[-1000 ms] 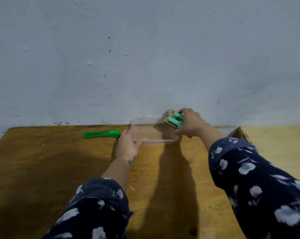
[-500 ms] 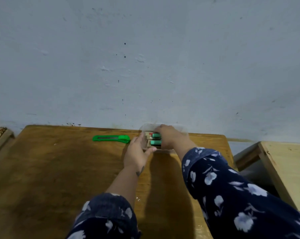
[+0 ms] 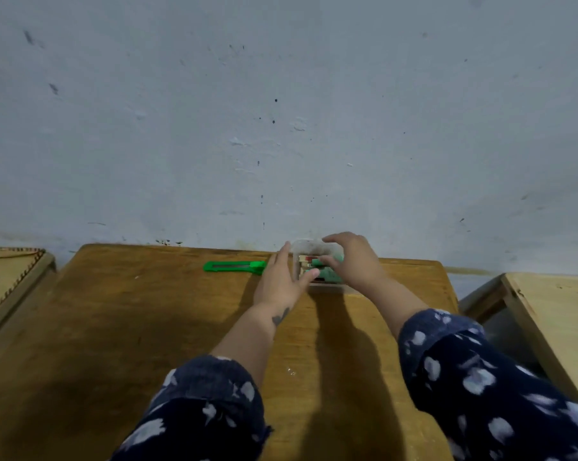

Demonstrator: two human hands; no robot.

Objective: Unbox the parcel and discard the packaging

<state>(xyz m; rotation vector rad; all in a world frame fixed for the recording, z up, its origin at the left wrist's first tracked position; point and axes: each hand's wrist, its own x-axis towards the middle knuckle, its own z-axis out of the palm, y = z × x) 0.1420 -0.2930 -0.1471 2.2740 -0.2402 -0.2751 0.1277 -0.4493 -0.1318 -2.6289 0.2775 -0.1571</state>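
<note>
A: Our left hand (image 3: 281,283) lies with straight fingers against the left side of the clear plastic container (image 3: 309,250). Our right hand (image 3: 350,261) curls over it, thumb and fingers pinching the green-and-tan item (image 3: 317,269) inside.

B: Location?

A: At the far edge of the wooden surface (image 3: 147,327), near the wall. A green utility knife (image 3: 236,266) lies just to the left.

B: Progress?

A: We judge the contents are out of any outer wrap; no packaging visible. Discard step unconfirmed.

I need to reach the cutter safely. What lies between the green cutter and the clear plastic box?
In the head view, only the left hand lies between the green cutter and the clear plastic box.
</note>
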